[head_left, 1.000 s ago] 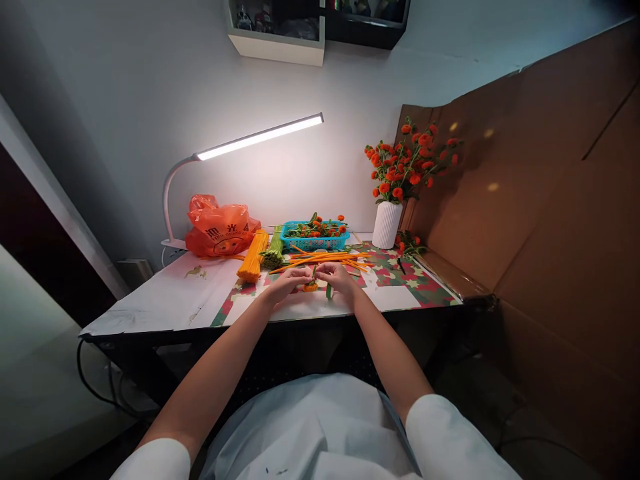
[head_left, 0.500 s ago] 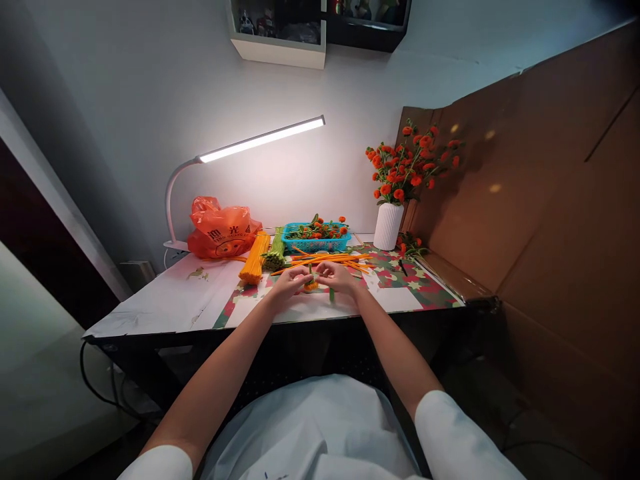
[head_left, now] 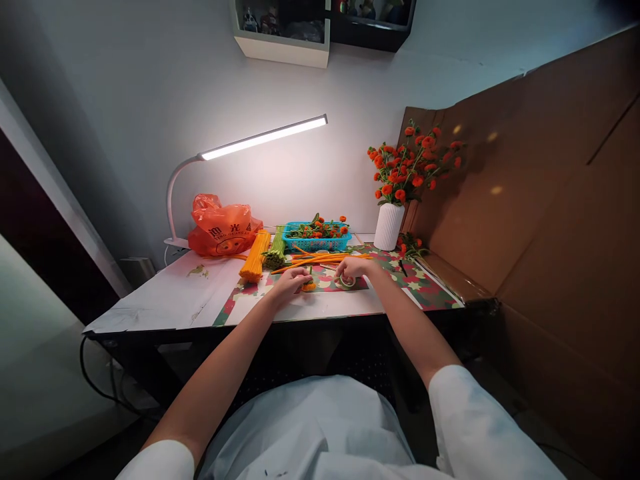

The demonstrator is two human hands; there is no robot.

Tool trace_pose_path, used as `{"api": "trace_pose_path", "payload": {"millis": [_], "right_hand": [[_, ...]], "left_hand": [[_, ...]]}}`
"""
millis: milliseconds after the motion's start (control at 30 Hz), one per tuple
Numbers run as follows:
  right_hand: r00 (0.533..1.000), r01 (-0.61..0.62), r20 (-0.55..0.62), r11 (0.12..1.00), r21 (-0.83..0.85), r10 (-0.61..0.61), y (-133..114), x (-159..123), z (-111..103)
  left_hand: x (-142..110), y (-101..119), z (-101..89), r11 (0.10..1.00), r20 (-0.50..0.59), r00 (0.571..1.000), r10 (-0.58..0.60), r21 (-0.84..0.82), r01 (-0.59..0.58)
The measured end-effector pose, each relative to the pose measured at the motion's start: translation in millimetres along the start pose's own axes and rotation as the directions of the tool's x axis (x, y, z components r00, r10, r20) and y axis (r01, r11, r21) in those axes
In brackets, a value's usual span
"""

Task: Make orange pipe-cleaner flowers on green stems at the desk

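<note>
My left hand (head_left: 291, 283) pinches a small orange flower (head_left: 309, 287) with a short green stem, its head hanging just below the fingertips. To the right, my right hand (head_left: 353, 269) is closed on a roll of green tape (head_left: 347, 284), whose ring shows under the fingers. The two hands are apart. Behind them lie loose orange pipe cleaners (head_left: 330, 259). A bundle of orange pipe cleaners (head_left: 255, 259) and a bundle of green ones (head_left: 275, 252) lie left of these.
A blue basket (head_left: 316, 245) of orange flowers stands at the back. Left of it are an orange plastic bag (head_left: 223, 230) and a lit desk lamp (head_left: 263, 138). At the right, a white vase (head_left: 389, 227) holds orange flowers beside a cardboard wall (head_left: 540, 180).
My right hand has moved right, away from the flower, taking the roll of green tape with it. My left hand stays in place with the flower.
</note>
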State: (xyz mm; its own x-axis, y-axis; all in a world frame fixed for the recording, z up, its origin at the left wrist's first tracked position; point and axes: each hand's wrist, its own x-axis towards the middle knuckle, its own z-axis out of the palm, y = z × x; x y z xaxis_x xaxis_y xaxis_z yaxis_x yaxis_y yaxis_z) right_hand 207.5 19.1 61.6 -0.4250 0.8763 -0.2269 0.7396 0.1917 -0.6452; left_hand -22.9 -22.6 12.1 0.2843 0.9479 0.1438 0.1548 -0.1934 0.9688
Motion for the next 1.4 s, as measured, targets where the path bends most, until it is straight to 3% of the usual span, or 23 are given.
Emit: {"api": "trace_pose_path", "payload": {"millis": [133,300,367,467,600,633,700,767,1000,1200,1400], "right_hand": [[0.979,0.07,-0.195,0.997,0.015,-0.065,0,4,11],[0.902,0.186,-0.414,0.976,0.116,-0.123,9,4,24],[0.925,0.169,-0.367,0.973,0.156,-0.102,14,6,26],[0.937,0.141,-0.332,0.987,0.072,-0.109,15,9,28],[0.84,0.335,-0.457,0.942,0.015,-0.292,-2,13,37],[0.835,0.405,-0.43,0.913,0.057,-0.343,-7,14,42],[0.874,0.444,-0.299,0.879,0.173,-0.383,-15,18,54],[0.887,0.438,-0.268,0.869,0.23,-0.376,-18,21,68],[0.737,0.548,-0.579,0.81,0.208,-0.349,-10,29,89],[0.705,0.551,-0.615,0.818,0.163,-0.352,-6,33,91],[0.704,0.591,-0.593,0.786,0.184,-0.391,-6,33,92]], "left_hand": [[-1,1,-0.5,0.998,0.004,1.0,-0.017,-0.061,0.017],[-1,-1,-1.8,0.991,0.006,1.0,-0.006,-0.133,0.007],[1,-4,-3.1,0.993,0.016,1.0,-0.001,-0.118,0.003],[4,-9,-4.1,0.996,0.022,1.0,-0.008,-0.086,0.01],[0,-6,-2.5,0.999,0.025,1.0,0.003,-0.051,-0.002],[-1,-4,-2.0,0.999,0.019,1.0,0.013,-0.049,-0.012],[-3,-1,-1.6,0.998,0.004,0.999,0.041,-0.053,-0.041],[-3,0,-2.3,0.995,-0.013,0.998,0.065,-0.069,-0.066],[0,-3,-5.5,0.993,-0.078,0.997,0.03,-0.115,-0.039],[-3,3,-2.8,0.996,-0.044,0.998,0.049,-0.075,-0.052],[0,-6,-3.4,0.999,-0.11,0.993,0.044,0.0,-0.045]]}}
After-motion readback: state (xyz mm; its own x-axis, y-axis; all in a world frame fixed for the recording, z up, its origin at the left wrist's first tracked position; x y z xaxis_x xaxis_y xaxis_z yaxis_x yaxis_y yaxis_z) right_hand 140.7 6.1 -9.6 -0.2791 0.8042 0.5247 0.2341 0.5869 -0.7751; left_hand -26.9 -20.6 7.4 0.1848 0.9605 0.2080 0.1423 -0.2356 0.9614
